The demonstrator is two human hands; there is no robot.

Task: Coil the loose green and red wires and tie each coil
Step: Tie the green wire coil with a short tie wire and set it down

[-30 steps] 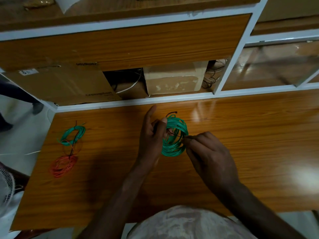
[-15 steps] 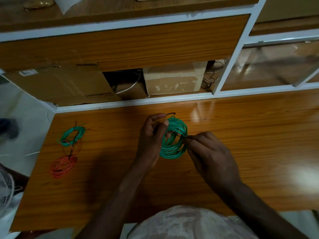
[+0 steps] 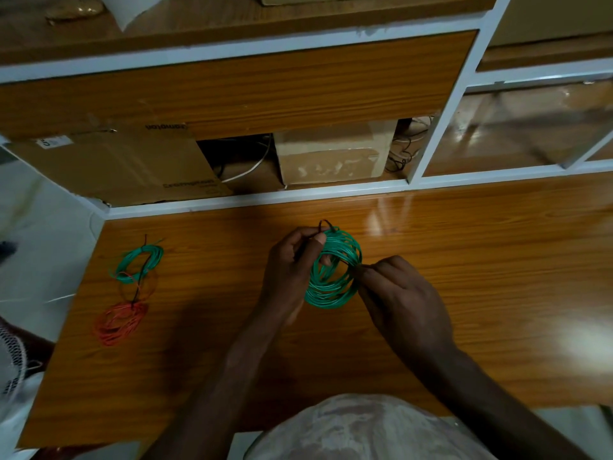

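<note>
Head camera looks down on the wooden table (image 3: pixel 464 244), where a green coil (image 3: pixel 333 277) stands on edge between both hands, its long axis running away from the person. The left hand (image 3: pixel 292 270) pinches the far rim along with a dark tie (image 3: pixel 325 224); the right hand (image 3: pixel 398 300) pinches the near-right rim, probably the tie's other end, though it's dim. Two tied coils, green (image 3: pixel 139 262) and red (image 3: pixel 121 322), lie well apart to the left.
</note>
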